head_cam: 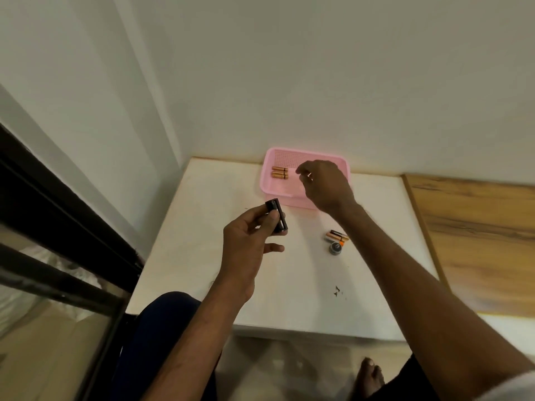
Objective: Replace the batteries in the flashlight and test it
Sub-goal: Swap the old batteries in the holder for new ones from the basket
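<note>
My left hand (250, 235) grips a short black flashlight body (276, 216) above the white table, its open end pointing away from me. My right hand (324, 183) hovers over the pink basket (275, 192) with its fingers loosely curled; I see nothing in it. Two copper-coloured batteries (279, 172) lie side by side in the basket's far left part, just left of my right fingertips. Other orange-and-black batteries (337, 235) lie loose on the table under my right forearm. A small dark round cap (335, 248) sits right beside them.
The white table (202, 256) stands in a corner against a pale wall. A wooden board (477, 241) lies along its right edge. Small dark specks (337, 292) dot the table's near part. A dark window frame (63, 227) runs along the left. My knee and bare foot show below.
</note>
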